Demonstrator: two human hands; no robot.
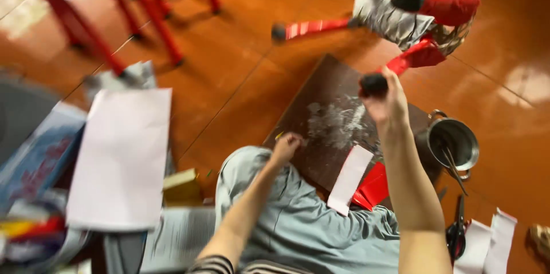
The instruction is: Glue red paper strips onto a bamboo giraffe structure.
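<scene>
Sitting over a dark brown board (321, 108) on the orange floor, the person stretches the right arm out above it, the right hand (388, 102) closed around one black-tipped leg of a red and grey paper figure (409, 19) held up beyond the board's far edge. The left hand (285, 147), loosely curled, rests on the board's near edge. A steel pot (455, 143) stands right of the board; white paper strip (350, 179) and red paper (373, 185) lie at its near corner.
</scene>
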